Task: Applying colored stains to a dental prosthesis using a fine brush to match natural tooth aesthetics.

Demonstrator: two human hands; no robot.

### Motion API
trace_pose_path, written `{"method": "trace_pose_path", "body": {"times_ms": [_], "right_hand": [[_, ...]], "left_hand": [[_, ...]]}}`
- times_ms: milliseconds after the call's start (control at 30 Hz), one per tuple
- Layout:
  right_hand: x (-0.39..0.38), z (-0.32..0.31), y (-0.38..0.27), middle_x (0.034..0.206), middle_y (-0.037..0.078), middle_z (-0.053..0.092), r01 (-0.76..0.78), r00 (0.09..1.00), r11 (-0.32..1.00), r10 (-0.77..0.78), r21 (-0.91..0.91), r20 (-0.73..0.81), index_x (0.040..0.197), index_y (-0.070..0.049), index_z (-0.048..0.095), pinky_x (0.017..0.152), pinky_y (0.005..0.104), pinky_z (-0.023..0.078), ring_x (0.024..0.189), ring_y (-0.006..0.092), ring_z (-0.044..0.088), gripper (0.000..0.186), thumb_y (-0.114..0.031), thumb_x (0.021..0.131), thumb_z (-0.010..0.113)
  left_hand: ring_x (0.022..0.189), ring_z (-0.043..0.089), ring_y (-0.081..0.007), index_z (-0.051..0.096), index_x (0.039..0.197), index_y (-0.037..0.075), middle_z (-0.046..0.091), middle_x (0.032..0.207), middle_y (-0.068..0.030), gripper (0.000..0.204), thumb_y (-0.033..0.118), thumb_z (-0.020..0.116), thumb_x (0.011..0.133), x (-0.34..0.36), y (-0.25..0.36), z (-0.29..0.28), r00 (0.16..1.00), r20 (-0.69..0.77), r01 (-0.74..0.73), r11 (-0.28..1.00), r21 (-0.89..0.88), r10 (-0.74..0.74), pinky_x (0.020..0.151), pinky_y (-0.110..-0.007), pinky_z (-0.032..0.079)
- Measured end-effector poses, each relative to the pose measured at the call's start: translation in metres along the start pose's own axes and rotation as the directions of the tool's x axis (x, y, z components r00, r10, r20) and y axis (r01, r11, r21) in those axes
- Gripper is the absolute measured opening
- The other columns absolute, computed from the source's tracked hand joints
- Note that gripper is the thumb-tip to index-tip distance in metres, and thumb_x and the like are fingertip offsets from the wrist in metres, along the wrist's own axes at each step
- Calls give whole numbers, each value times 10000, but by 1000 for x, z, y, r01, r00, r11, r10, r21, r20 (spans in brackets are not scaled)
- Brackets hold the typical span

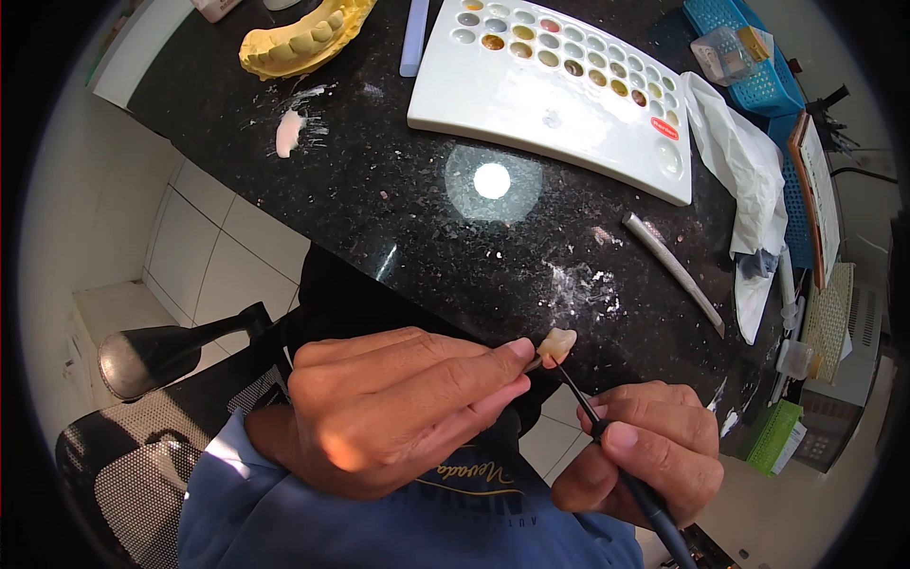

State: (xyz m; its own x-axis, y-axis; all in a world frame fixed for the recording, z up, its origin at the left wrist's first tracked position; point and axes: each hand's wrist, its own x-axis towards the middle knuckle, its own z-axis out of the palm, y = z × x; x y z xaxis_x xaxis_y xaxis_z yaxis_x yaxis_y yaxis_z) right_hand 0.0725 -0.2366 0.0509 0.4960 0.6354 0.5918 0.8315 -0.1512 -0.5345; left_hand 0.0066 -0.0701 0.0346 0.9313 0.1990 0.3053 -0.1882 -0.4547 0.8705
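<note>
From your head, one fisheye view looks down at close range: your left hand (408,408) and right hand (654,441) near, the palette (531,109) far, chair (142,465) left, blue basket (758,92) right.

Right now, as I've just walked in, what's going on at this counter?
A person sits with a small tooth-shaped piece at the thumb and finger ends of the left hand. The right hand holds a dark tool, its thin tip at the piece's lower edge. Beyond them on the black counter are a white palette with coloured wells and a yellow dental model.
</note>
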Motion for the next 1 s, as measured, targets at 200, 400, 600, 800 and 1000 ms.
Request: {"method": "trace_pose_path", "body": {"times_ms": [200,400,600,800,1000], "right_hand": [[-4,1,-1,756,81,511,-19,999,1000,20,20,-38,950,-13,456,498,213,485,552,132,537,230,-41,772,599],[-1,0,0,755,75,499,0,1000,999,0,34,0,945,-13,455,491,208,488,545,125,526,226,-55,777,600],[-3,5,-2,752,74,499,-20,998,1000,20,4,-58,939,-19,456,491,207,487,542,122,523,220,-61,781,603],[-1,-1,-3,752,74,501,-20,1000,1000,20,13,-18,931,-21,456,483,205,479,543,121,521,217,-62,781,607],[-2,2,-1,748,78,502,-9,1000,1000,9,12,-19,948,-13,457,492,211,489,550,124,529,234,-59,774,607]], "left_hand": [[639,671,-201,662,845,3,678,763,-119,232,-34,755,635,0,1,-1,1000,19,12,1000,-10,-11,532,-250,529],[651,673,-200,661,852,2,681,774,-116,235,-36,750,639,0,1,-2,999,30,18,1000,-7,-18,542,-250,531],[655,674,-198,658,854,-2,684,789,-120,223,-28,743,648,-1,-1,-2,999,34,8,1000,0,-8,547,-246,529],[649,673,-197,657,853,-1,685,786,-119,227,-29,743,645,0,0,-2,999,43,3,1000,4,-3,543,-243,526],[632,670,-195,656,848,1,683,770,-116,233,-31,747,636,0,-1,-1,1000,18,-9,1000,8,9,531,-240,522]]}}
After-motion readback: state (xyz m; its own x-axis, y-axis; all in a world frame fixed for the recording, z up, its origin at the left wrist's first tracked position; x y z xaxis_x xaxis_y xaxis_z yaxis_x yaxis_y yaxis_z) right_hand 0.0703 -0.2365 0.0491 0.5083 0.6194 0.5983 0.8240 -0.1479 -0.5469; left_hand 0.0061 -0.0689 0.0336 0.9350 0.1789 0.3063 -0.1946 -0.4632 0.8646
